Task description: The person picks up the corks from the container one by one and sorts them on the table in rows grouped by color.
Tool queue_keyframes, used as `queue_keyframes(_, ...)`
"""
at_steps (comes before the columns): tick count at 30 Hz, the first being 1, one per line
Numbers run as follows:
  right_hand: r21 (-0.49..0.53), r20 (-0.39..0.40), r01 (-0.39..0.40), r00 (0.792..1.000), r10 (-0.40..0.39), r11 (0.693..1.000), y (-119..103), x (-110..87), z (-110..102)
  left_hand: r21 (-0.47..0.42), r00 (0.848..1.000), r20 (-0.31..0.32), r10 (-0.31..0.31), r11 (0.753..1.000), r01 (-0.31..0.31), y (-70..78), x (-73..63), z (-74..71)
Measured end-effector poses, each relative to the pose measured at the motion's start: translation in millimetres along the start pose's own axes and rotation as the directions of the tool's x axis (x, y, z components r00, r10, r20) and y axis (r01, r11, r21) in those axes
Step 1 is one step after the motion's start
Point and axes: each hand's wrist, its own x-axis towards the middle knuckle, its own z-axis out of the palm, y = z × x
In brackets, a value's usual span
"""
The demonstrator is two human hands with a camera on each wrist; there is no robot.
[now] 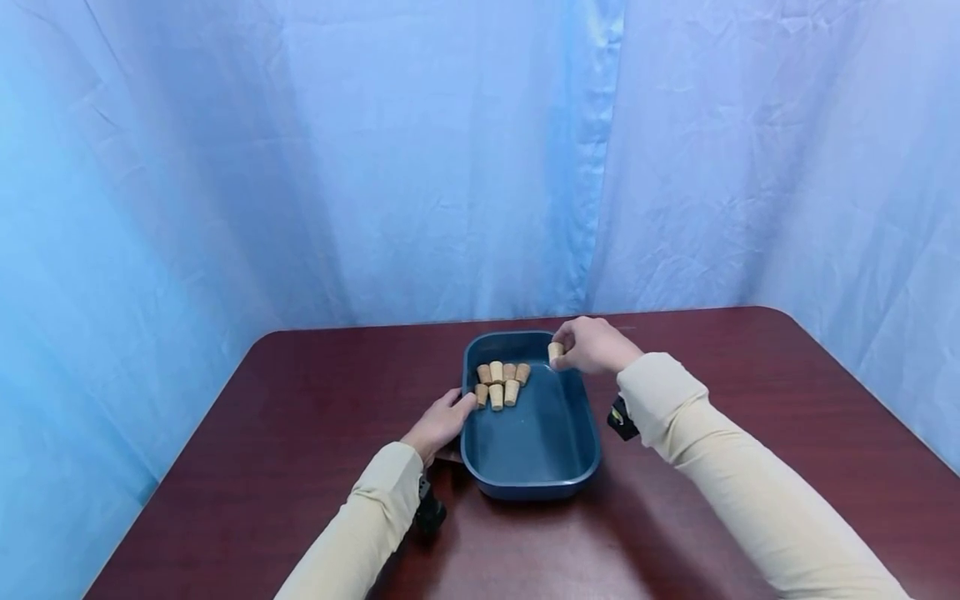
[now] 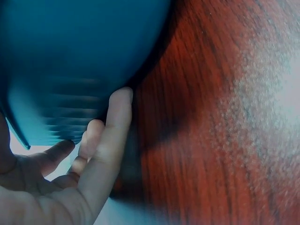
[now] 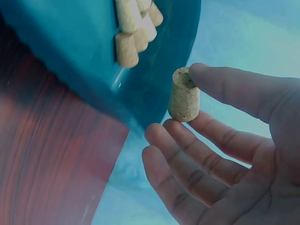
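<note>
My right hand (image 1: 595, 344) pinches a tapered cork stopper (image 1: 555, 352) over the far right corner of a deep blue tray (image 1: 532, 450). In the right wrist view the cork (image 3: 184, 96) sits between the thumb and fingertips, its other fingers spread below. My left hand (image 1: 438, 423) holds the tray's left side, thumb at the rim. The left wrist view shows its fingers against the outer wall of the tray (image 2: 79, 56). Inside the tray, several corks (image 1: 497, 372) stand in two rows near the far left, one partly behind the left thumb.
The tray rests on a dark red wooden table (image 1: 337, 400) with rounded far corners. Pale blue curtains (image 1: 450, 167) hang behind and to both sides of it. A small dark thing (image 1: 450, 452) shows beside the left wrist, too little visible to name.
</note>
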Motion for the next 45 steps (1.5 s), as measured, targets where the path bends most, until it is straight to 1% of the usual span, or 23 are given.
queue_keyframes(6,0.014,-0.016,-0.008,1.000,0.008,1.000,16.9,-5.8,-9.9,-0.004,1.000,0.011,0.000,1.000,0.000,1.2,1.5,0.6)
queue_keyframes(10,0.004,-0.035,0.007,0.999,-0.007,1.000,27.7,-8.0,-13.3,0.006,1.000,0.011,0.003,1.000,-0.003,1.7,2.1,0.5)
queue_keyframes(18,0.006,-0.057,0.030,0.998,-0.030,1.000,48.8,-9.4,-13.4,0.017,1.000,0.005,0.002,1.000,-0.002,1.8,4.7,0.4)
queue_keyframes(25,0.026,-0.054,0.018,0.998,-0.017,1.000,65.5,-7.2,-0.1,0.000,1.000,0.005,-0.008,1.000,0.008,1.6,2.7,-1.5)
queue_keyframes(32,-0.002,-0.046,-0.026,0.999,0.026,1.000,77.6,-4.4,12.7,0.012,1.000,-0.002,-0.009,1.000,0.009,3.1,1.7,-2.9)
queue_keyframes(37,-0.014,-0.038,-0.035,0.999,0.035,0.999,86.6,-0.5,19.6,0.006,1.000,0.000,-0.005,1.000,0.005,2.5,3.0,-1.6)
queue_keyframes(45,-0.027,-0.026,-0.088,0.996,0.087,0.996,88.3,1.5,30.9,0.014,1.000,0.005,-0.008,1.000,0.008,-1.4,-0.1,-0.5)
